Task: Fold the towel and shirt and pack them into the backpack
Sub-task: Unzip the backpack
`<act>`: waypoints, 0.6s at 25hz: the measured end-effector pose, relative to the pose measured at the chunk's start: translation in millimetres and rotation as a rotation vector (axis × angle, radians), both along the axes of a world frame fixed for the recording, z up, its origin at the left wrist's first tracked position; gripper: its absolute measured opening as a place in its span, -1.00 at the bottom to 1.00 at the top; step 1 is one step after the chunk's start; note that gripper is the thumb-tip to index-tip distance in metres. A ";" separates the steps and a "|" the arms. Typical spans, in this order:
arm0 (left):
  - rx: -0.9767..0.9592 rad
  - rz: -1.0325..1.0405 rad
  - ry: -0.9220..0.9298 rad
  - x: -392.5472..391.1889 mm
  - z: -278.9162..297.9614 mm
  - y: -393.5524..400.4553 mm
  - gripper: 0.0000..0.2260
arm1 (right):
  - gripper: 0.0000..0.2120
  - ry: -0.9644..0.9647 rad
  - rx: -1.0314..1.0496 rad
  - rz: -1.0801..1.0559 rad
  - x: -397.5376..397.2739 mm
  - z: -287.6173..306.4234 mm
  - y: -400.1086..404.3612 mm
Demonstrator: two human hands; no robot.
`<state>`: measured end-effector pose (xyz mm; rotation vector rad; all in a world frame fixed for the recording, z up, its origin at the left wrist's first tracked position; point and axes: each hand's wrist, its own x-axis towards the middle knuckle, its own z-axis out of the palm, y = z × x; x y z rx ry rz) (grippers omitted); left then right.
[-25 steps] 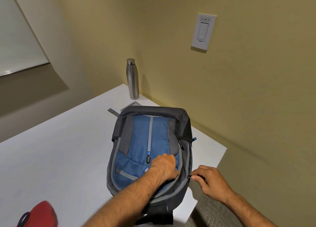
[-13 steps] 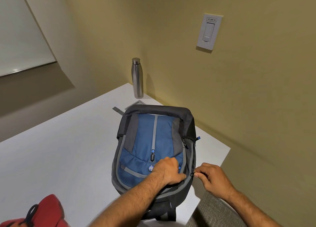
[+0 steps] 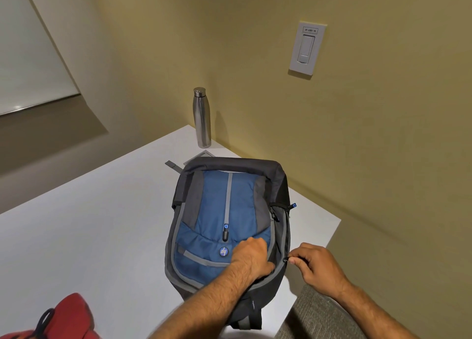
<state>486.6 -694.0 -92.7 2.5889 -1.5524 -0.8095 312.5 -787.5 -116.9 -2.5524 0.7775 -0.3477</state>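
backpack [image 3: 224,218], blue and grey, lying flat on the white table [image 3: 84,236] near its right edge. left hand [image 3: 251,259] curled over the front panel, grasping the fabric beside the zip. right hand [image 3: 315,268] pinching the zip pull [image 3: 286,259] on the pack's right side. steel bottle [image 3: 201,119] upright behind the pack, apart from it. red cloth [image 3: 69,318] at lower left.

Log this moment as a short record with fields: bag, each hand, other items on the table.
backpack: blue and grey, lying flat on the white table
left hand: grips the bag's front panel beside the zip opening
right hand: pinches the zipper pull on the bag's right side
steel bottle: upright at the table's far corner
red cloth item: at the near left edge, partly out of view
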 end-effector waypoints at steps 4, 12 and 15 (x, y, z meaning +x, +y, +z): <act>-0.005 0.004 0.006 -1.7 2.9 0.0 -0.66 | -0.84 0.002 -0.009 -0.001 -0.4 0.4 1.0; -0.200 0.169 0.269 20.0 16.1 2.1 -0.85 | -0.76 -0.028 0.005 0.037 2.6 9.7 14.5; -0.262 0.180 0.294 25.8 22.5 0.8 -0.85 | -0.71 -0.062 0.094 0.059 5.2 12.0 34.8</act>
